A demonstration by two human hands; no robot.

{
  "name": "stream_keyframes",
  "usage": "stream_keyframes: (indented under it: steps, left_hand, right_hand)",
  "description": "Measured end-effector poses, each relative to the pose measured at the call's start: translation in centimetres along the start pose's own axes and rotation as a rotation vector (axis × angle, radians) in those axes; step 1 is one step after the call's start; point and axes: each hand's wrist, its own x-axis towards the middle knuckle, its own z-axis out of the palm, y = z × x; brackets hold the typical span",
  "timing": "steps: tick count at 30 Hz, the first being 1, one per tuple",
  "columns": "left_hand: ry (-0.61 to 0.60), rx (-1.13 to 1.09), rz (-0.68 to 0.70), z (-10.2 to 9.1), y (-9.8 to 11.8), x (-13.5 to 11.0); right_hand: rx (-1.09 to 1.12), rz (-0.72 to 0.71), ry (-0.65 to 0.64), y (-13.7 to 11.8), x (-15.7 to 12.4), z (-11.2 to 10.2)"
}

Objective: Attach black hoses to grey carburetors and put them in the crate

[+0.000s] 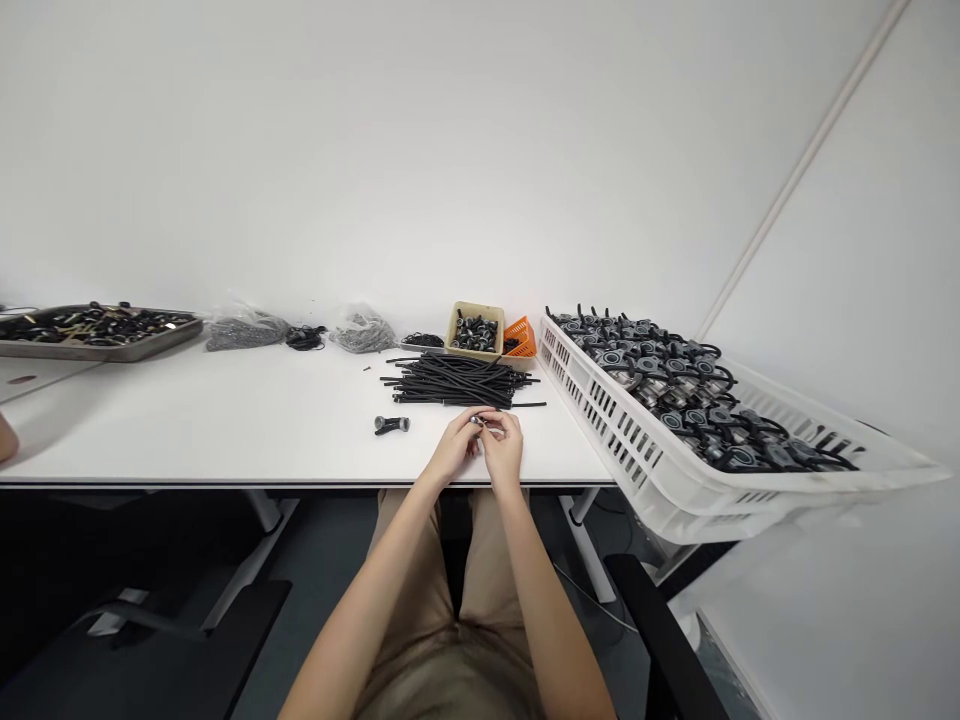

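Observation:
My left hand (pixel 451 446) and my right hand (pixel 503 450) meet over the front of the white table, fingers closed around one small part (pixel 477 421). Grey metal and some black show on this part, but its kind is mostly hidden by the fingers. Just beyond my hands lies a pile of black rubber tubes (pixel 450 380). To the left of them, a pair of grey and black fittings (pixel 391 425) rests on the tabletop.
A white plastic crate (pixel 637 470) full of metal-and-black assemblies stands at the right. Along the wall are a beige bin (pixel 500 342) of fittings, an orange basket (pixel 523 335), plastic bags (pixel 363 330) and a metal tray (pixel 142 349). Another person's arm (pixel 6 440) shows at the left edge.

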Motion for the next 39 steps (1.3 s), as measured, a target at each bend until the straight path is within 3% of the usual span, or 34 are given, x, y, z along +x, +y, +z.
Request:
stream_keyframes:
  steps: [13,39]
  left_hand:
    - [-0.022,0.127,0.047,0.12,0.43,-0.31]
    - [-0.008,0.146,0.046,0.20,0.82,-0.47]
  right_hand:
    - [0.101,-0.040,0.021,0.72,0.09,0.11]
    - [0.077,-0.040,0.011,0.06,-0.04,0.13]
